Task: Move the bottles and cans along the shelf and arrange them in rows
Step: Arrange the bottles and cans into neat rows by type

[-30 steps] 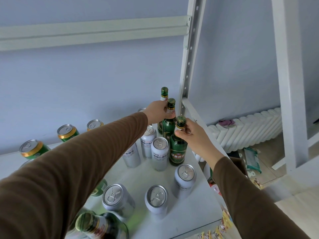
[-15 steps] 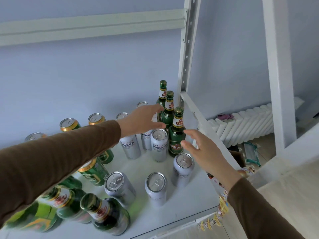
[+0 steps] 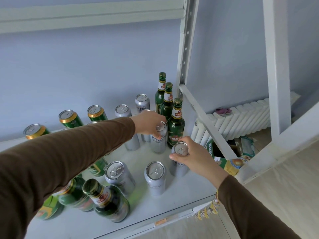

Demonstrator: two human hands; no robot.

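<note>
Both hands dropped from bottles: left hand grips silver can, right hand grips half-hidden can.

Three green glass bottles with gold caps stand upright in a close row at the shelf's right end, running from the back wall toward the front. Just left of them stand silver cans, some in a row beside the bottles and more nearer the front edge. Green cans with gold rims line the back wall farther left. More green bottles, blurred, stand at the front left
</note>
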